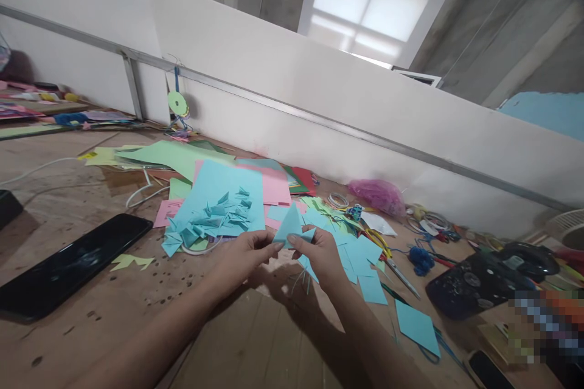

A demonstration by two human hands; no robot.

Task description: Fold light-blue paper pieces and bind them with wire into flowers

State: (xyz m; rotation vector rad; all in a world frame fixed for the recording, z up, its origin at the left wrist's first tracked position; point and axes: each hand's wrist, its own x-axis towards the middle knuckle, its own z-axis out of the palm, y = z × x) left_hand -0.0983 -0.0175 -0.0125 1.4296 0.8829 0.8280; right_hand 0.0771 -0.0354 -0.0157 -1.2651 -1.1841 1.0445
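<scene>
Both of my hands hold one small folded piece of light blue paper (288,225) above the front of the table. My left hand (255,248) pinches its lower left corner between thumb and fingers. My right hand (318,249) grips its right side, the thumb pressed on the front. A pointed tip of the paper stands upward. Behind and to the left, a pile of folded blue paper pieces (219,219) lies on a blue sheet (205,185). To the right are several loose blue paper squares (365,255), with one more square (417,327) nearer me.
A black phone (75,261) lies at the left. Scissors with yellow handles (396,270) rest right of the squares, near blue yarn (420,260) and a black device (474,282). Green sheets (177,158) and a pink plastic bag (376,194) lie towards the white wall (283,73).
</scene>
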